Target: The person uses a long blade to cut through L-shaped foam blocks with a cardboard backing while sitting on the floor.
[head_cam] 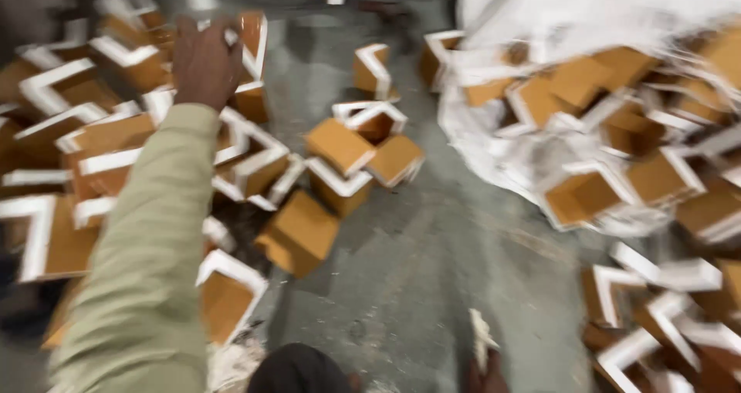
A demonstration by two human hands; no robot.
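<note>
A grey concrete floor (432,254), scuffed and dusted with what looks like white debris, dimly lit; the view is motion-blurred.

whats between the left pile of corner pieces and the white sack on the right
In the head view, a bare strip of grey floor separates the left pile from the sack; only a small cluster of pieces sits in it.
</note>
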